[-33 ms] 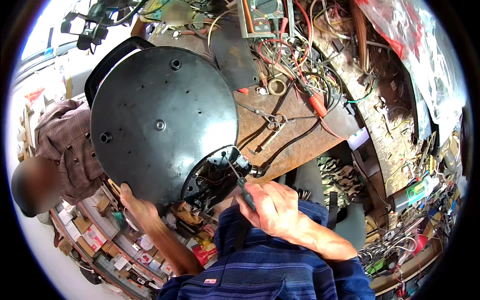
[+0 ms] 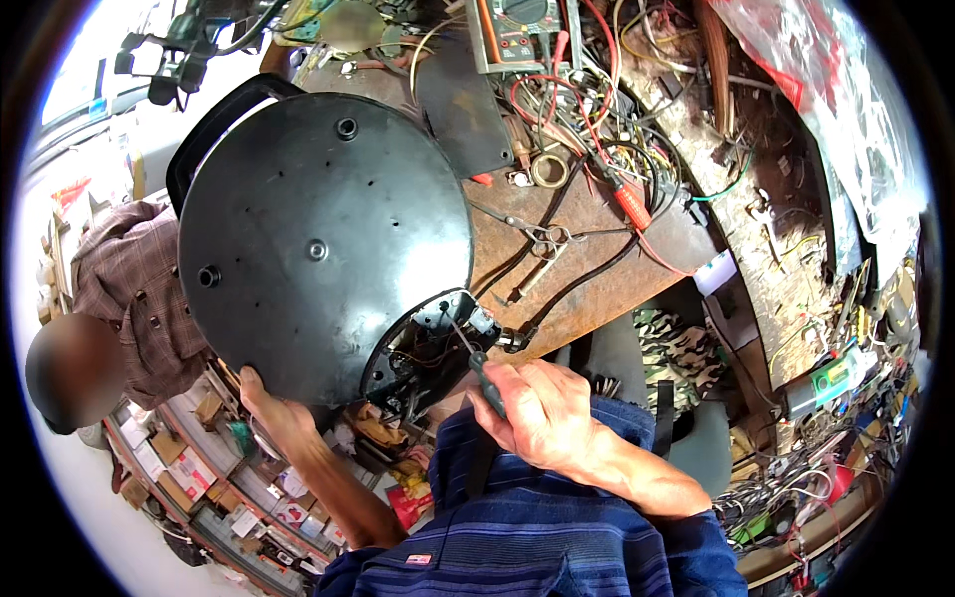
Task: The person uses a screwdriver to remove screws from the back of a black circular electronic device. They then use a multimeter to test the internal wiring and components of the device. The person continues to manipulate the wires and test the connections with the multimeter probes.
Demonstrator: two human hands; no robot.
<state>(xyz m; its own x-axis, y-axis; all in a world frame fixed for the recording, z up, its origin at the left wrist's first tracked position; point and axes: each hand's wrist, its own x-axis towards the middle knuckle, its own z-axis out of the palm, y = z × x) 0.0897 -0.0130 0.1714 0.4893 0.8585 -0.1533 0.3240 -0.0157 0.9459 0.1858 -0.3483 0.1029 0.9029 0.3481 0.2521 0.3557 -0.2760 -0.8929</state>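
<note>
A big round black appliance [image 2: 298, 199] lies with its underside up on the workbench, a curved handle at its far left. Its near-right edge has an uncovered housing [image 2: 423, 343] with thin wires and small parts inside. My left hand [image 2: 279, 413] grips the near-left rim, thumb on top, its other fingers hidden beneath. In my right hand [image 2: 537, 413] is a screwdriver [image 2: 480, 366] with a dark green handle. Its shaft slants into the housing, the tip near a dark hole; whether it touches a screw I cannot tell.
Scissors [image 2: 542, 236], a brass-coloured ring [image 2: 549, 171] and a black cable lie right of the appliance. Farther back are a multimeter [image 2: 522, 35] and tangled leads with a red probe [image 2: 632, 207]. Another person [image 2: 139, 298] is at the left. Clutter fills the right side.
</note>
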